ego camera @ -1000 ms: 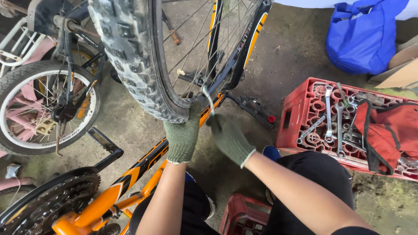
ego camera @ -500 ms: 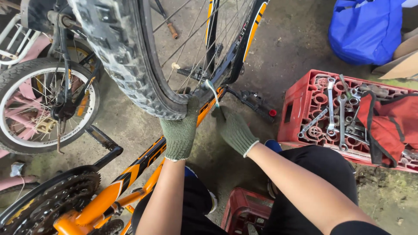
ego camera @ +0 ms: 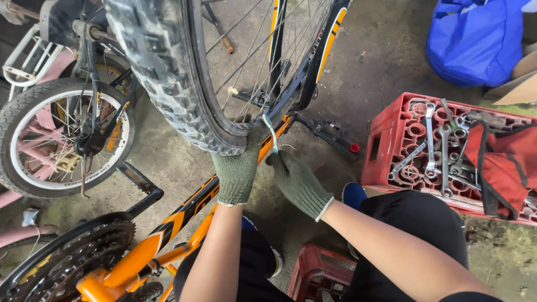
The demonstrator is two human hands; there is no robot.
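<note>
Looking down at an upside-down orange bike frame (ego camera: 168, 235) with a big knobby tire (ego camera: 162, 72) right in front of me. My left hand (ego camera: 238, 170), in a green knit glove, is wrapped around the bottom of the tire and rim, closed on it. My right hand (ego camera: 299, 182), same kind of glove, is pinched shut on a thin flat metal lever (ego camera: 271, 130) that's poked in at the rim edge, right beside the left-hand fingers.

What I'd worry about: the lever sits between tire bead and rim, so if it slips it could snap back toward my gloves, or nip whatever tube is inside. I can't see a tube from here. The lever also stands close to the spokes (ego camera: 268, 50), so a hard pry could catch one. And the wheel could spin, since only my left hand seems to be steadying it.

Containers: a red plastic crate (ego camera: 386, 145) to my right holds a scatter of wrenches (ego camera: 439, 145) lying across its cells, plus a red bag (ego camera: 503, 162) slumped over its right half. A smaller red crate (ego camera: 319, 274) sits between my knees, contents too hidden to tell. A blue bag (ego camera: 475, 39) is up top right, well apart from the bike.
</note>
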